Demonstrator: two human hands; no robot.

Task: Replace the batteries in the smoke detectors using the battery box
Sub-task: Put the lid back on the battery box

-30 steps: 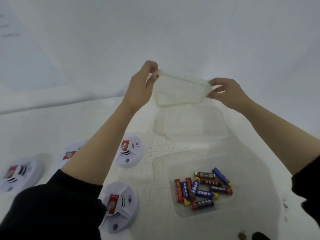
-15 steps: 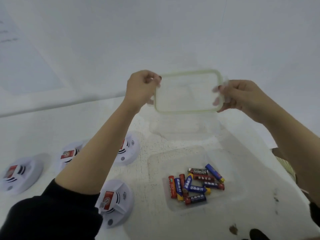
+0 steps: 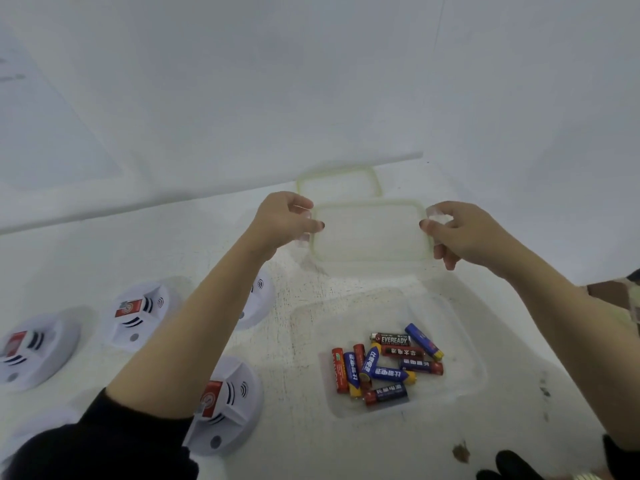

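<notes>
Holding the clear, green-rimmed lid point(image 3: 370, 233) roughly level above the bench point(image 3: 104, 244), pinching its left latch flap between the thumb and curled fingers of the left hand point(image 3: 282, 221) and its right flap the same way with the right hand point(image 3: 464, 233), gripping nothing else with either. Judging by the open battery box point(image 3: 308, 327), most likely setting this lid aside. Doing that well probably meaning holding it flat, lowering both ends together, and landing it at the far side near the second lid point(image 3: 339, 183) lying there, well away from the box mouth and the smoke detectors point(image 3: 228, 400), so sparing any reach over it later. Letting go only with the lid resting fully on the bench, not perched on the other lid's rim. Leaving the battery box uncovered nearer the body, below the lid and between the two forearms, with a loose heap of AA batteries point(image 3: 384, 365) inside. Leaving four white smoke detectors on the bench to the left of the box, one partly hidden behind the left forearm, all well apart from both hands and none yet opened
</notes>
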